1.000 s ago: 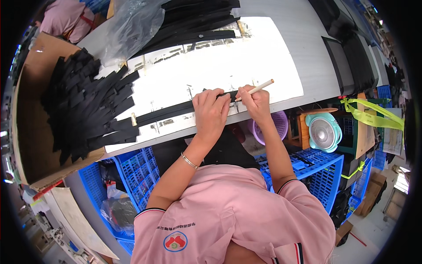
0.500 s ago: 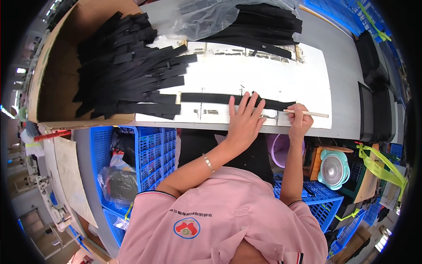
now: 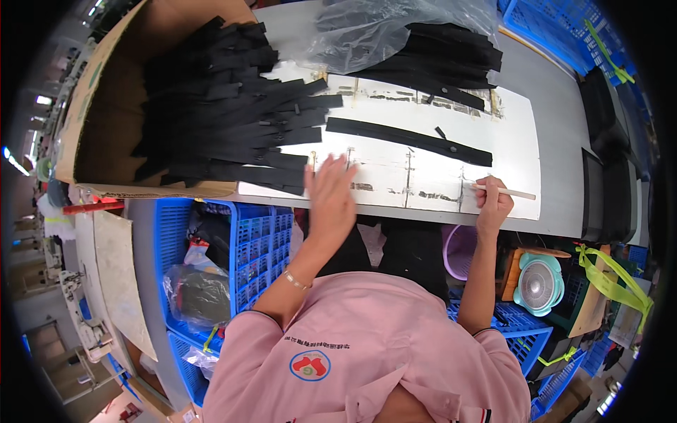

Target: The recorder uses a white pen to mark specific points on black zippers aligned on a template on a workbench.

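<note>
My left hand point(image 3: 331, 197) is slightly blurred, with fingers stretched out and nothing in it, over the white marked board point(image 3: 518, 141) beside the ends of a heap of black zippers point(image 3: 233, 106). Pinched in my right hand point(image 3: 493, 204) is a pale, slim marking pencil point(image 3: 518, 193), lying across the fingers near the board's lower right part. A single black zipper point(image 3: 409, 139) lies slantwise on the board beyond both hands, its small pull sticking up. Dark lines and smudges mark the board around it.
A cardboard box point(image 3: 88, 120) on its side holds part of the heap at left. More zippers point(image 3: 451, 60) lie at the back under clear plastic point(image 3: 360, 35). Blue crates point(image 3: 257, 254), a purple bin point(image 3: 460, 250) and a small turquoise fan point(image 3: 539, 283) stand below the table edge.
My left hand has lifted off the zipper and moved left to the heap. The single zipper now lies farther away on the board. My right hand still holds the pencil.
</note>
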`<state>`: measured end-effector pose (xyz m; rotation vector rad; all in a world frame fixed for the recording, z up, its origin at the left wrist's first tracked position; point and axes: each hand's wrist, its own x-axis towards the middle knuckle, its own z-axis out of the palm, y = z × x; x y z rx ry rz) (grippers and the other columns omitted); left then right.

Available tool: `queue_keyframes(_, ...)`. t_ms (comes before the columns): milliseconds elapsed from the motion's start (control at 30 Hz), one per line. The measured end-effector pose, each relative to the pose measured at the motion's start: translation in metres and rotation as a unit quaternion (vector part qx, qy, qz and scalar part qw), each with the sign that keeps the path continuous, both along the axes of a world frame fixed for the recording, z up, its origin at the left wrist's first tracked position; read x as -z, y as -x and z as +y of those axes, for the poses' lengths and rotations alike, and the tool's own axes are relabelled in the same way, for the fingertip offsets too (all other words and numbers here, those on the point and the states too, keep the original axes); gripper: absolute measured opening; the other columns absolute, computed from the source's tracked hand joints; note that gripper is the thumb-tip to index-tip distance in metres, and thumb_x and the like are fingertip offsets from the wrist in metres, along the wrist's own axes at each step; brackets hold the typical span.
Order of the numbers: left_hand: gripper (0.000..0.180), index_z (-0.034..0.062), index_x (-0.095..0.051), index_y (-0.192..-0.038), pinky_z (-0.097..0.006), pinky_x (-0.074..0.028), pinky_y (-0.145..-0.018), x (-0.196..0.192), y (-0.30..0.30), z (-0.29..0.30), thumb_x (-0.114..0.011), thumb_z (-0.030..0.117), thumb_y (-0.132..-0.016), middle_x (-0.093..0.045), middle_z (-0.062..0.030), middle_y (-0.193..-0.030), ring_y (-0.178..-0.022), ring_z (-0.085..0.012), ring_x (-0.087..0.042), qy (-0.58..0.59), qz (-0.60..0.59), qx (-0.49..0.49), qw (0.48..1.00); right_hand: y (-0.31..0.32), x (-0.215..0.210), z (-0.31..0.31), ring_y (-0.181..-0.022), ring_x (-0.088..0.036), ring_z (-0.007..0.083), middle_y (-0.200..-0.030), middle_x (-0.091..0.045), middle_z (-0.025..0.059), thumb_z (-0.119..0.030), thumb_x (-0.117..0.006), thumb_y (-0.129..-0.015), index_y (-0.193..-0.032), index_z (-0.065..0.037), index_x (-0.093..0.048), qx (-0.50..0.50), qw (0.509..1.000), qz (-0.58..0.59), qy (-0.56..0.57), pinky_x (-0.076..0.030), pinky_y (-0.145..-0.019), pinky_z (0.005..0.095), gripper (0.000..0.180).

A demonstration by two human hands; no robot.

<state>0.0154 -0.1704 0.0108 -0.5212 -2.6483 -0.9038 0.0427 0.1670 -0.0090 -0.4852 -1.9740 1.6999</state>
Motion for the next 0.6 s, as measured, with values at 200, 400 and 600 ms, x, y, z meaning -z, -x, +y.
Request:
queue_keyframes(200,0.021,0.0057,-0.074,-0.111,-0.053,-0.032,-0.118,0.005,0.009,-0.072,-0.072,0.011,-0.091,-0.069,-0.0109,-0.124,-0.119,-0.0304,-0.062,0.0,0.008,-0.096,0.995,0.002,0.0,-0.001,-0.055,-0.044,0.0026,-0.067,-0.06,-0.001,-0.025,-0.063,-0.104,-0.088,-0.001,-0.074,-0.016,1.0,-0.004,-0.002,-0.032,-0.05,0.0195,0.031)
queue_keyframes(400,0.011,0.0076,-0.074,-0.1,-0.046,-0.042,-0.105,-0.003,0.042,-0.043,-0.065,0.009,-0.094,-0.072,-0.0087,-0.105,-0.103,-0.0281,-0.066,-0.032,0.05,-0.066,0.996,0.002,0.003,0.001,-0.055,-0.044,0.0026,-0.067,-0.06,-0.0008,-0.026,-0.061,-0.105,-0.088,-0.001,-0.074,-0.018,1.0,-0.015,0.001,-0.032,-0.05,0.0195,0.033)
queue_keyframes(600,0.012,0.0054,-0.072,-0.099,-0.041,-0.051,-0.083,0.006,0.057,0.056,-0.069,0.009,-0.088,-0.069,-0.0091,-0.094,-0.09,-0.0302,-0.066,-0.108,0.009,0.133,0.985,0.006,-0.006,-0.004,-0.056,-0.045,0.0033,-0.071,-0.061,0.0005,-0.023,-0.055,-0.108,-0.107,0.0,-0.072,-0.026,0.999,0.009,-0.024,-0.034,-0.052,0.0201,0.029)
